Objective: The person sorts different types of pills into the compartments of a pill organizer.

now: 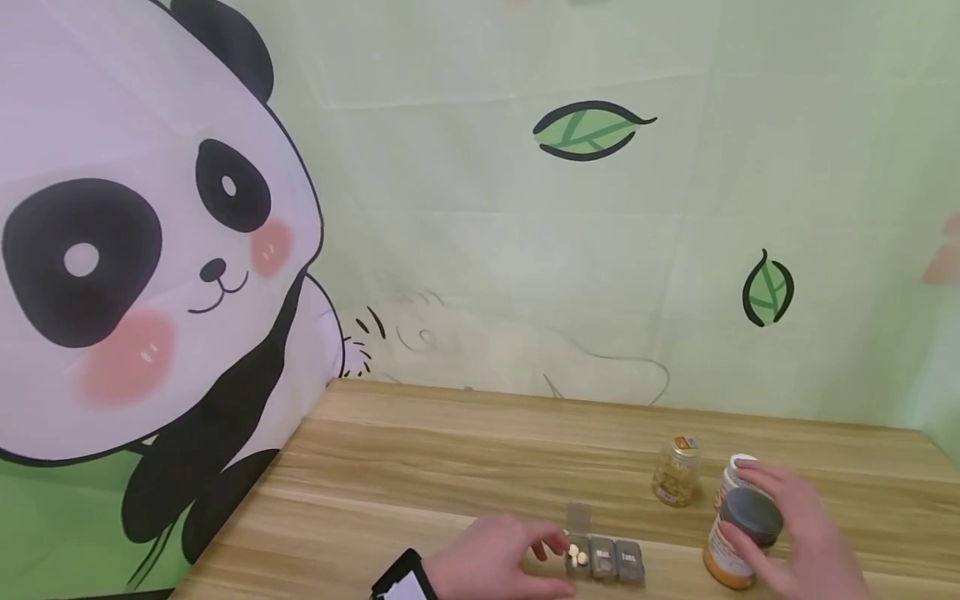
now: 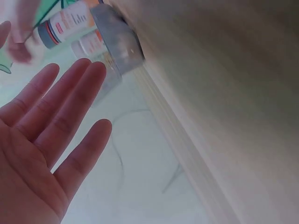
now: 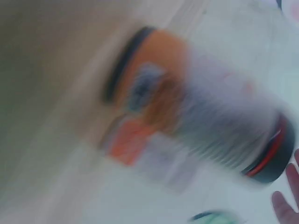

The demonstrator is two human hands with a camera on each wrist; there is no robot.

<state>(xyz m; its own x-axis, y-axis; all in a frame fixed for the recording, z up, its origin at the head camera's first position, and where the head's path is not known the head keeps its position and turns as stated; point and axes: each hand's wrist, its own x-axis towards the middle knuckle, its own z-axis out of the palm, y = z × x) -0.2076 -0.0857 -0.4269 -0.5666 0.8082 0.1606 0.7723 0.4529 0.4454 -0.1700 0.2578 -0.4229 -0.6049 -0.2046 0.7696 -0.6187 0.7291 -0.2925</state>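
A grey pill organizer [image 1: 617, 562] lies on the table; two closed lids read Mon and Tues. Its leftmost lid [image 1: 578, 517] stands raised, and pale tablets [image 1: 577, 555] sit in that compartment. My left hand [image 1: 495, 557] is beside this end, fingers extended and nothing held; the left wrist view shows its straight fingers [image 2: 70, 109] near the organizer [image 2: 122, 44]. On the right, my right hand [image 1: 810, 533] spreads around the dark lid of an orange-and-white bottle [image 1: 723, 562]. In the blurred right wrist view, fingertips [image 3: 282, 207] appear apart from this upright bottle [image 3: 215, 112].
Behind the large bottle stands a smaller white-capped bottle [image 1: 729, 479]. A clear jar of yellowish capsules [image 1: 675, 479] is to its left. The wooden table [image 1: 420, 450] ends at a green cloth backdrop [image 1: 465, 208] with a printed panda.
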